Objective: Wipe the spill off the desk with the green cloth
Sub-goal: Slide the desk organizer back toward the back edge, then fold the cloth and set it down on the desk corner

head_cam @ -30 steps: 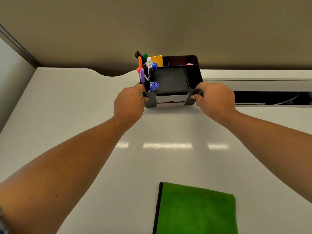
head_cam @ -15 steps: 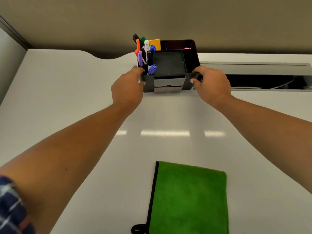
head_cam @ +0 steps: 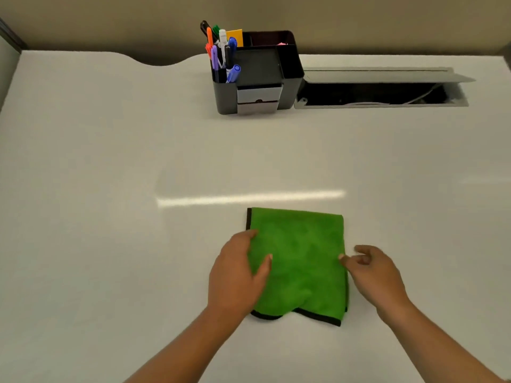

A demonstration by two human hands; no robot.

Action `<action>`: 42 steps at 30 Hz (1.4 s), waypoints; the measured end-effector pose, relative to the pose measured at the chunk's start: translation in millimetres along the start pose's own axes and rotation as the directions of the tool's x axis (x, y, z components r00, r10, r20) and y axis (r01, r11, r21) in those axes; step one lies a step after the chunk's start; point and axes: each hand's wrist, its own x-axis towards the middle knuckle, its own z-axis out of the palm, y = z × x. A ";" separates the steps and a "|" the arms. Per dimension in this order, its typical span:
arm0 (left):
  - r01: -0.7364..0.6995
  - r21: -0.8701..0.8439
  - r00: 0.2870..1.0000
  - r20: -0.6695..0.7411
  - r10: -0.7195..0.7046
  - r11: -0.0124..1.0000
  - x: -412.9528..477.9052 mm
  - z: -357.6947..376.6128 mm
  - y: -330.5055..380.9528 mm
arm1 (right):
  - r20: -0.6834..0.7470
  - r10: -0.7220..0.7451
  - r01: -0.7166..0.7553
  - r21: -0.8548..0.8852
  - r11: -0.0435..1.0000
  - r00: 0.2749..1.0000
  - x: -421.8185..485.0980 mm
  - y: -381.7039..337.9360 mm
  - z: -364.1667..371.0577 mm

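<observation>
Between the hands: cloth (head_cam: 300, 261), folded; left hand (head_cam: 237, 275) flat on it, right hand (head_cam: 373, 272) loose at its edge. Risk: cloth bunches if dragged one-sided.

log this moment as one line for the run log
phase: reaching for cloth | left hand: on left edge of cloth | right hand: at right edge, fingers curled | cloth: flat on desk | spill: not visible | organizer: at back

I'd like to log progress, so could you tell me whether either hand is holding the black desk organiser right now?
No: both the left hand and right hand are at the folded green cloth, away from the black desk organiser.
</observation>
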 end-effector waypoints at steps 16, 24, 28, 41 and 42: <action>0.012 0.115 0.985 0.171 -0.032 0.993 -36.5 8.1 6.2 | 0.176 -0.104 0.036 0.353 0.935 0.979 -60.7 -33.9 6.2; 0.692 -0.559 0.719 0.471 -0.512 0.457 -25.2 8.6 74.1 | 0.308 -0.320 -0.044 0.778 0.626 0.896 -71.7 -61.7 -82.5; 0.780 -0.619 0.620 0.741 -0.256 0.098 -18.9 33.1 117.3 | 0.294 -0.355 -0.074 0.851 0.520 0.887 -45.3 -47.5 -146.6; 0.436 -0.654 0.857 0.511 -0.064 0.619 73.4 173.9 282.2 | 0.294 -0.349 -0.007 0.773 0.635 0.890 123.7 46.3 -312.9; 0.422 -0.655 0.864 0.500 -0.060 0.627 84.4 185.9 293.6 | 0.281 -0.354 0.015 0.765 0.644 0.892 139.0 48.6 -321.2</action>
